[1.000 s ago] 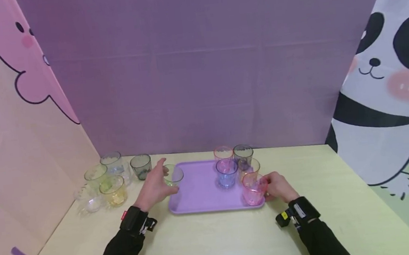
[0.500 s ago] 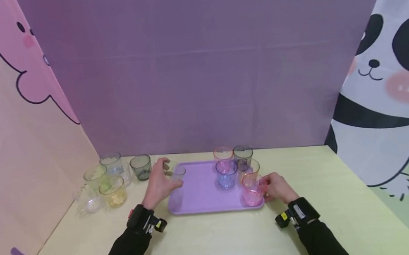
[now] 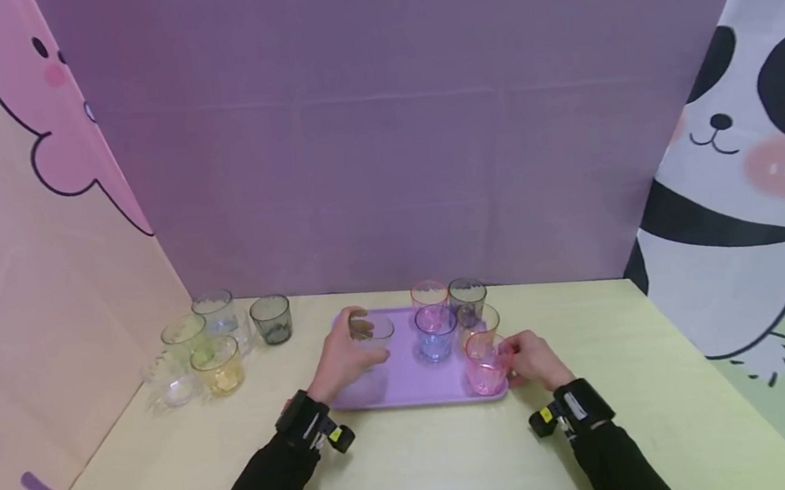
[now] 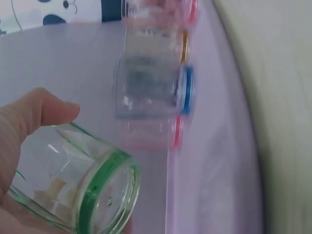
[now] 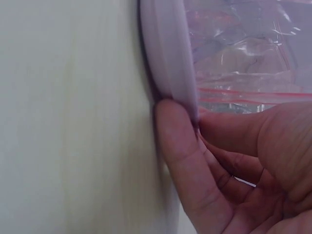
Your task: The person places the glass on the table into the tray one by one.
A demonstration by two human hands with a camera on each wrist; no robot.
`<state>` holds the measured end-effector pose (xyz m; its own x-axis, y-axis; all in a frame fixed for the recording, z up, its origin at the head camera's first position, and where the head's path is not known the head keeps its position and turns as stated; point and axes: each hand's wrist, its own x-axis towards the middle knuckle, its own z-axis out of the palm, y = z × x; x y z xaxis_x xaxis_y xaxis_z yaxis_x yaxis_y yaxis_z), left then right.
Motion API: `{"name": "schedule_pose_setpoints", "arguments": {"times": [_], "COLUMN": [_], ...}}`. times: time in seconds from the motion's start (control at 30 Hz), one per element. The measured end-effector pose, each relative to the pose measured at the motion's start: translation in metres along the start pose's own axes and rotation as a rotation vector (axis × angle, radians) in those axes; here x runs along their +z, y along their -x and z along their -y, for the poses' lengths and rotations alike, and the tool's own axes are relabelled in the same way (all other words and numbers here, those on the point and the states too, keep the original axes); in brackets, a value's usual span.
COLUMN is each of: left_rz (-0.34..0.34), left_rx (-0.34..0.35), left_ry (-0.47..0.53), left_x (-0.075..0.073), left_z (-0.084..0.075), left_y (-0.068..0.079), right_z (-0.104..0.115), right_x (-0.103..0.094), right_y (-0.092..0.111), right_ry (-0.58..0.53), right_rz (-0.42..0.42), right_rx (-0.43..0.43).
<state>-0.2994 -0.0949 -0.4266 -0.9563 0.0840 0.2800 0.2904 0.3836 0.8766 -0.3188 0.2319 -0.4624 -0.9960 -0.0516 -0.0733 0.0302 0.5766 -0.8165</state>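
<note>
Holding the green glass (image 4: 78, 180) over the tray (image 3: 400, 384), thumb and fingers bent round it, the left hand (image 3: 346, 354) should lower it gently, clear of the blue glass (image 3: 436, 342), while the right hand (image 3: 535, 359) pinches the tray's edge

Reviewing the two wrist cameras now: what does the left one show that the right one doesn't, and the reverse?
Only the left wrist view: the left hand holding a green-tinted glass, and part of the panda picture.
Only the right: the right hand pinching the rim of the purple tray.
Both: the tray, a pink-tinted glass and the table.
</note>
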Motion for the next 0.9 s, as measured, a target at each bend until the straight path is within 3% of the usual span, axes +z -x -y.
{"name": "schedule_pose_setpoints", "arguments": {"times": [0.57, 0.9], "left_rz": [0.18, 0.171], "left_rx": [0.012, -0.009], "left_ry": [0.01, -0.072], "left_x": [0.059, 0.079], "left_z": [-0.013, -0.012], "left_y": [0.015, 0.02], "right_z": [-0.002, 0.0], "right_x": [-0.001, -0.001], "right_y": [0.0, 0.0], "right_ry": [-0.005, -0.009], "right_rz": [0.006, 0.011], "right_rx": [0.001, -0.002]}}
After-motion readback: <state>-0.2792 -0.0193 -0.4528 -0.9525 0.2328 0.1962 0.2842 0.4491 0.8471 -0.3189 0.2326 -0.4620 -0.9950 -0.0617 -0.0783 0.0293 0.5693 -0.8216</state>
